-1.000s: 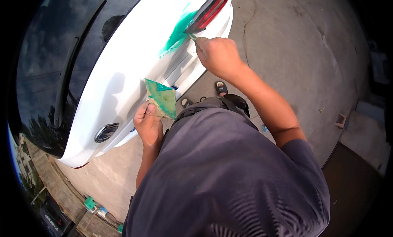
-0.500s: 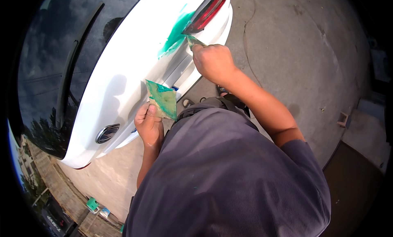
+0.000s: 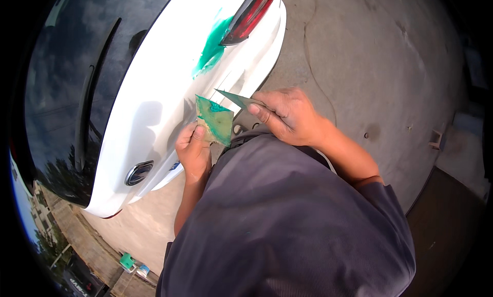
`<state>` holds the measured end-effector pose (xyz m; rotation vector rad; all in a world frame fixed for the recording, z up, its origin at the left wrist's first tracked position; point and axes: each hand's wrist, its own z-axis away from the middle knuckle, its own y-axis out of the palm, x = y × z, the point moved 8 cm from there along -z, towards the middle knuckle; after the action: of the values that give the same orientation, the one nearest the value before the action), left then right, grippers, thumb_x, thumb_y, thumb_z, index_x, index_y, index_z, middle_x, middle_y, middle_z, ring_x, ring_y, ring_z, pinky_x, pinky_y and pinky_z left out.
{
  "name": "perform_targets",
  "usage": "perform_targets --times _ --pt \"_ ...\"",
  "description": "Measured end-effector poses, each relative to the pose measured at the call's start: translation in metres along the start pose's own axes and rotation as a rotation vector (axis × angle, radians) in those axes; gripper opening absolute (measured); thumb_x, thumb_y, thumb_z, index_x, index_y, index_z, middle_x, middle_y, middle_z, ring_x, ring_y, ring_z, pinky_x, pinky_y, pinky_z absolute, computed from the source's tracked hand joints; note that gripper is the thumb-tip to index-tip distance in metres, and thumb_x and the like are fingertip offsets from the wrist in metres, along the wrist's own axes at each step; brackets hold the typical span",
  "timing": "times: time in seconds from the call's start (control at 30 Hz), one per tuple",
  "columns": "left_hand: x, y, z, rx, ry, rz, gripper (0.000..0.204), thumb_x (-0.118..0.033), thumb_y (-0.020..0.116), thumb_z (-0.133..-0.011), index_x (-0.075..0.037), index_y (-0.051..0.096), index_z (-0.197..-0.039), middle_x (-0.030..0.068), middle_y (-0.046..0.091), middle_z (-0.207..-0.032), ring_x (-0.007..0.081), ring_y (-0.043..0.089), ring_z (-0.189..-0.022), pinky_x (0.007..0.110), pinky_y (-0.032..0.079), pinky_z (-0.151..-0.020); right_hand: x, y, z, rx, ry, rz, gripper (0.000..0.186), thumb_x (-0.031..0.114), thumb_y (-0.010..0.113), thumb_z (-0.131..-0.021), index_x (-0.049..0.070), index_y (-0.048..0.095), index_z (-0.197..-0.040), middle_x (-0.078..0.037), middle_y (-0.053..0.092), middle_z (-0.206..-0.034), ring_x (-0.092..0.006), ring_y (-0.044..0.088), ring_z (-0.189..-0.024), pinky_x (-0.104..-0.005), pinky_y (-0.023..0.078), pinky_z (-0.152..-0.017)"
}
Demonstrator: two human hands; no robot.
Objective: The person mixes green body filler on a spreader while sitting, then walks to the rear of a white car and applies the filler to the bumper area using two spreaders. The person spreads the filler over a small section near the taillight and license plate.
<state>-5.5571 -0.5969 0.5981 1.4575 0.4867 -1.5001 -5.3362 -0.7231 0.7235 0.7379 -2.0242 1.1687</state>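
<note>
Spreader (image 3: 237, 98) pinched in my right hand (image 3: 287, 115), tip near the green-smeared mixing board (image 3: 215, 120) gripped by my left hand (image 3: 194, 150), just beside the white car's (image 3: 154, 91) green filler patch (image 3: 211, 48).

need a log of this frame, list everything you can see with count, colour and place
car rear: one, white body with dark glass, upper left
green filler patch: one, green, on the white panel beside the tail light
tail light: one, red, top centre
round badge: one, dark and shiny, low on the car's rear
mixing board: one, tan smeared green, centre, in the left hand
spreader: one, thin and flat, tan-green, centre, in the right hand, tip over the board
ground: grey concrete, right and top
small containers: a few, green and blue, on the ground at lower left
shirt: one, grey, bottom centre
left hand: grip on the board
right hand: grip on the spreader
</note>
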Motion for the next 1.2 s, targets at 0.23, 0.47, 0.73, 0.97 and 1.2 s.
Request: perform_targets --times 0.23,0.47,0.73,0.97,1.2 --pt "-0.024 0.014 -0.008 -0.025 0.078 0.044 0.020 -0.005 0.066 -0.095 0.009 0.064 -0.110 0.0142 0.069 -0.105 0.0207 0.065 -0.096 0.033 0.050 -0.091 0.000 0.021 0.015 0.201 -0.058 0.045 0.019 0.010 0.069 -0.089 -0.003 0.066 -0.101 -0.015 0.059 -0.069 -0.0362 0.059 -0.062 -0.0438 0.046 -0.055" --pt "-0.021 0.012 -0.004 0.105 -0.025 0.182 0.022 -0.006 0.062 -0.097 0.010 0.062 -0.112 0.0174 0.069 -0.110 0.0244 0.066 -0.100 0.037 0.050 -0.095 -0.129 0.060 0.035 -0.225 0.638 -1.029 0.030 0.026 0.064 -0.100 0.001 0.062 -0.116 -0.009 0.071 -0.106 -0.0191 0.069 -0.094 -0.0341 0.055 -0.082" --pt "-0.027 -0.009 0.008 0.127 -0.079 0.123 0.025 -0.005 0.060 -0.098 0.012 0.060 -0.115 0.0195 0.068 -0.113 0.0273 0.066 -0.105 0.040 0.051 -0.096 -0.152 0.145 0.010 -0.297 0.544 -1.803 0.035 0.027 0.060 -0.101 0.004 0.056 -0.128 -0.008 0.064 -0.127 -0.0203 0.063 -0.117 -0.0376 0.048 -0.106" --pt "-0.027 -0.033 0.018 0.086 -0.083 0.056 0.027 -0.007 0.062 -0.097 0.011 0.060 -0.118 0.0193 0.068 -0.114 0.0269 0.066 -0.105 0.040 0.052 -0.096 -0.151 0.164 -0.013 -0.242 0.442 -1.910 0.037 0.029 0.059 -0.101 0.003 0.056 -0.127 -0.010 0.065 -0.126 -0.0227 0.065 -0.116 -0.0367 0.053 -0.103" --pt "-0.026 -0.038 0.019 0.069 -0.077 0.068 0.026 -0.008 0.064 -0.097 0.010 0.062 -0.116 0.0187 0.068 -0.113 0.0272 0.067 -0.104 0.041 0.052 -0.095 -0.153 0.171 -0.015 -0.209 0.439 -1.942 0.034 0.027 0.060 -0.101 0.002 0.059 -0.125 -0.011 0.066 -0.123 -0.0235 0.066 -0.113 -0.0376 0.054 -0.101"
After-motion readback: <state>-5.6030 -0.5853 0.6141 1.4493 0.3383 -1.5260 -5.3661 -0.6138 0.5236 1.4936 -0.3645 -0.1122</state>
